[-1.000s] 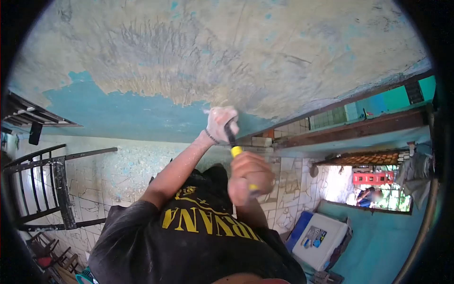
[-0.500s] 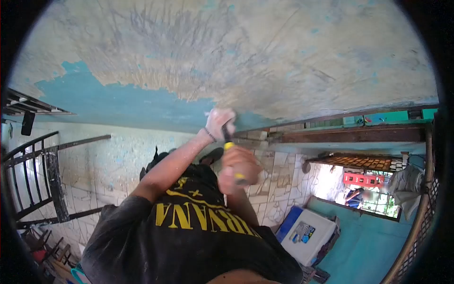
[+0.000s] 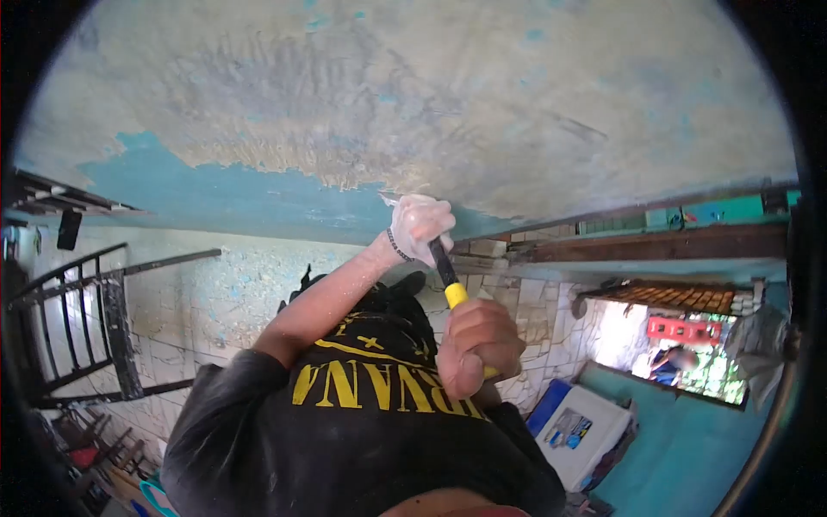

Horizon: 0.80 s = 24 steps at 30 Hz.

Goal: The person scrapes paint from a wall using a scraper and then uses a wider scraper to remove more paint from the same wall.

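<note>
My left hand [image 3: 422,226], coated in white and with a dark beaded bracelet at the wrist, is closed around the upper end of a black and yellow scraper [image 3: 454,291]. Its fingers are curled close against the wall, and the tool's working end is hidden behind them. Lower on the handle, my right hand [image 3: 482,349] is wrapped in a fist. A small pale flake [image 3: 388,199] shows beside my left hand. Blue paint [image 3: 250,194] borders the bared, greyish wall [image 3: 482,103] along a ragged edge.
Dark metal railing [image 3: 82,332] stands at the left. A white and blue cooler box [image 3: 575,435] sits at the lower right. A ledge [image 3: 655,246] runs along the wall's right part. Beyond an opening, another person [image 3: 670,366] is near a red crate [image 3: 685,330].
Both hands and the scraper have shifted right in view, the right hand also lower. The handle slants more, and the right hand is less blurred. The whole view has shifted slightly.
</note>
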Motion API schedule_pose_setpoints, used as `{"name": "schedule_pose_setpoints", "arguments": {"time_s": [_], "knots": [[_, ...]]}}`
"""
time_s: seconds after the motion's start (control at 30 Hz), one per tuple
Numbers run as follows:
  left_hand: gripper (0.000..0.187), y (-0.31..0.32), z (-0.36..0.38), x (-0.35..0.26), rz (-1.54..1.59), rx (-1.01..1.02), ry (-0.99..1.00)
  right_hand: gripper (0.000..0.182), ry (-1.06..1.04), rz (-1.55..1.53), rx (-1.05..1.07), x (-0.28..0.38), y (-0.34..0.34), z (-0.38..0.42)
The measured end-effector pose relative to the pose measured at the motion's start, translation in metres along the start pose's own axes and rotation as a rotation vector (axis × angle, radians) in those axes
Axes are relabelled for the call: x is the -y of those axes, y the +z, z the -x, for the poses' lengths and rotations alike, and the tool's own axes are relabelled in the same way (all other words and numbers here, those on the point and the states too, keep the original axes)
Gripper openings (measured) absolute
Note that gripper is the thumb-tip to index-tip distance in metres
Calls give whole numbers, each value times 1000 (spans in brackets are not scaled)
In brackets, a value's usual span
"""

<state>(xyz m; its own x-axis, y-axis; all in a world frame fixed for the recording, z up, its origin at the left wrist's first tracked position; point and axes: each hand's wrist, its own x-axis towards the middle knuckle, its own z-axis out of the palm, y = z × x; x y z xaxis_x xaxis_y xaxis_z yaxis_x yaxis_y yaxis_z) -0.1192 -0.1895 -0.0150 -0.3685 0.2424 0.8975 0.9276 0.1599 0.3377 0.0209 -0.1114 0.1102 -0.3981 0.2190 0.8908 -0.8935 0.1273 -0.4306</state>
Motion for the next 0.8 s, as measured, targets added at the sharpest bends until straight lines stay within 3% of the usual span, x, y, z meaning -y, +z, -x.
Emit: {"name": "schedule_pose_setpoints", "arguments": {"time_s": [0.07,0.1,0.17,0.27,0.33,0.4,0.47,0.57,0.67,0.8], "knots": [[14,-5,-27,-7,60,-50,7,31,-1,0,16,12,0,-20],[26,-4,-36,-12,39,-55,10,31,-17,-8,7,20,0,-27],[22,0,-38,-14,48,-127,28,28,29,33,-76,34,0,-20],[16,16,-1,5,35,-140,-43,23,61,3,248,3,-13,-3],[13,25,45,22,46,-107,-170,18,255,194,447,-6,-6,13],[11,25,52,18,76,-147,-191,15,246,171,442,-4,-6,19],[12,13,10,-1,39,-218,-156,11,252,20,493,1,-14,-1],[16,-2,-51,-23,70,-203,-51,16,109,45,261,24,-4,-8],[15,4,-44,-18,78,-185,-46,21,-97,57,54,21,0,-17],[12,9,8,10,29,-104,-82,26,10,50,103,-4,1,16]]}}
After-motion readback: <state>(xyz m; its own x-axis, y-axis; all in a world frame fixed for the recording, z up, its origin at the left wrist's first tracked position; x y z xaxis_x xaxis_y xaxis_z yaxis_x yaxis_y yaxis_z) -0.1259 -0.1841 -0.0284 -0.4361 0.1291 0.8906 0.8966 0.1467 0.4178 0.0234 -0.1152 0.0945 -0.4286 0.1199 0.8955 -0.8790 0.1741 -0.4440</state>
